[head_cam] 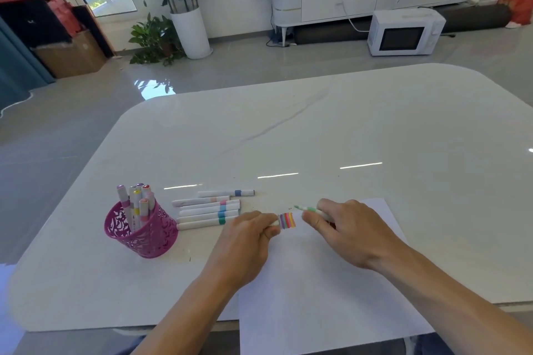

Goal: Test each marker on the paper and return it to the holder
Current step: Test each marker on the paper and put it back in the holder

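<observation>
Peeking from right hand (346, 229), green marker (308, 208), barrel hidden.

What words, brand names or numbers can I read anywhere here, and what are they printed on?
No text is legible.
Markers on the table: any barrel print is too blurred to read.
Green marker in the right hand, white cap in the left hand: too small to tell.
Microwave: no readable label.
Paper: only coloured strokes, no words.
</observation>
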